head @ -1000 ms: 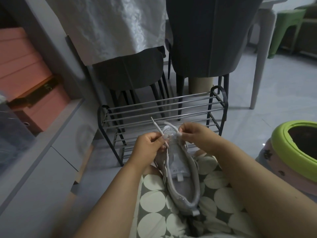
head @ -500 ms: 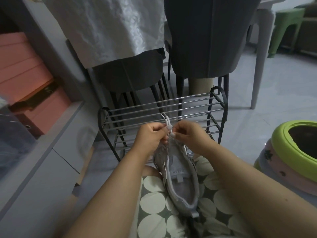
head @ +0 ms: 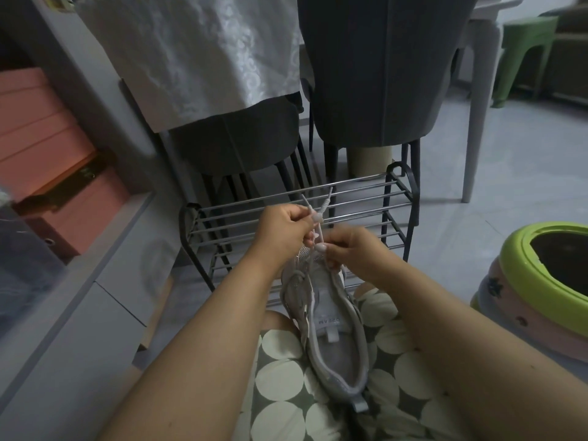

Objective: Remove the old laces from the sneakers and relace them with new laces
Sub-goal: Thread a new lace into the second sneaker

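A grey sneaker (head: 334, 338) lies on my lap, toe away from me, its opening facing up. A white lace (head: 319, 232) runs up from the toe end, and its two tips stick up above my fingers. My left hand (head: 286, 230) pinches both strands of the lace just above the shoe. My right hand (head: 353, 253) pinches the lace lower down, at the toe eyelets. The front of the shoe is hidden behind both hands.
A black wire shoe rack (head: 350, 202) stands right in front of my knees. Two dark chairs (head: 375, 74) and a white tablecloth (head: 197, 52) are behind it. Pink boxes (head: 47, 148) sit at left. A green-rimmed potty (head: 541, 272) is at right.
Both hands came together at the toe and lifted the lace. Its two tips now point upward, held together above the shoe, where a second ago one end stuck out to the left.
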